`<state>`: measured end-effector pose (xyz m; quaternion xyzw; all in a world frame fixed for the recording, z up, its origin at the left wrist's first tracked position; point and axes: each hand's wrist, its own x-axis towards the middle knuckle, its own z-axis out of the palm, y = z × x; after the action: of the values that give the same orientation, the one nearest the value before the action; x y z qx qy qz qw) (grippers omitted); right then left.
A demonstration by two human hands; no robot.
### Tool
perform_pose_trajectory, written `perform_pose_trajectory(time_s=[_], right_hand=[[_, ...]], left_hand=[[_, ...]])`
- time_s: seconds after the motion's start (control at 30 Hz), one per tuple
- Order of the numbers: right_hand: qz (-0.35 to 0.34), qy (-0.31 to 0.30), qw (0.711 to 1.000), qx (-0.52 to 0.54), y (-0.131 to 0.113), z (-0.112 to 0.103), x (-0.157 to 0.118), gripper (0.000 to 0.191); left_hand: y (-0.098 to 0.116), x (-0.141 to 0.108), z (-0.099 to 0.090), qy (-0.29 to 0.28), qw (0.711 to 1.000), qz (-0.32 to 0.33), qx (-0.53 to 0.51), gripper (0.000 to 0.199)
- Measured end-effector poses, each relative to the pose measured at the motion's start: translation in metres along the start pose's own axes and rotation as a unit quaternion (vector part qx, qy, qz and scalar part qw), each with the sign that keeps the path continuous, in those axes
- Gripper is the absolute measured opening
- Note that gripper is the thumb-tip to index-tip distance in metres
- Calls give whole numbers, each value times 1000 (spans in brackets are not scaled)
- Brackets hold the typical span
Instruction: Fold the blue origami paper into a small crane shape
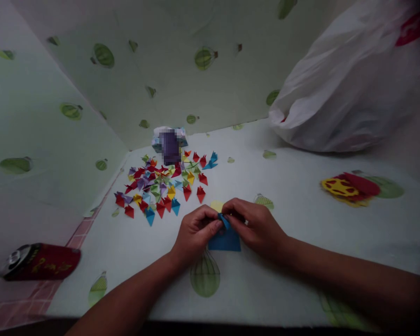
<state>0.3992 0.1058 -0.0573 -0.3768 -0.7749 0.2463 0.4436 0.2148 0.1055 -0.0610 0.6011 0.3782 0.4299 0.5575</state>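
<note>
Both hands meet near the middle of the table over small blue paper. My left hand [199, 231] pinches a folded blue piece between thumb and forefinger. From the right, my right hand [254, 224] grips the same folded piece with its fingertips. Just below the fingers, a flat blue paper square [226, 241] shows; whether it is joined to the folded piece cannot be made out. A pale yellow round shape [217, 206] shows just beyond the fingertips. Left of my hands and farther back lies a spread of small folded papers [161, 182] in red, blue, yellow, green and purple.
Behind the folded papers stand a tissue box [157, 141] and a blurred dark object [171, 147]. A large white plastic bag [336, 93] fills the back right. Red and yellow cut-outs [350, 189] lie at right. A red can [44, 262] is at the left edge.
</note>
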Motion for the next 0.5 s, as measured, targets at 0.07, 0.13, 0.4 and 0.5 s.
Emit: perform_pose_trajectory(time_s=[0.07, 0.13, 0.4, 0.5], right_hand=[[30, -15, 999, 39, 2, 1, 0, 11], [71, -26, 994, 79, 4, 2, 0, 8], [34, -21, 995, 91, 3, 2, 0, 10], [30, -17, 995, 97, 2, 2, 1, 11]], left_hand=[[0, -1, 0, 4, 999, 20, 36, 10], [0, -1, -1, 20, 997, 29, 66, 10], [0, 0, -2, 58, 982, 74, 162, 9], [2, 1, -2, 53, 977, 93, 183, 9]])
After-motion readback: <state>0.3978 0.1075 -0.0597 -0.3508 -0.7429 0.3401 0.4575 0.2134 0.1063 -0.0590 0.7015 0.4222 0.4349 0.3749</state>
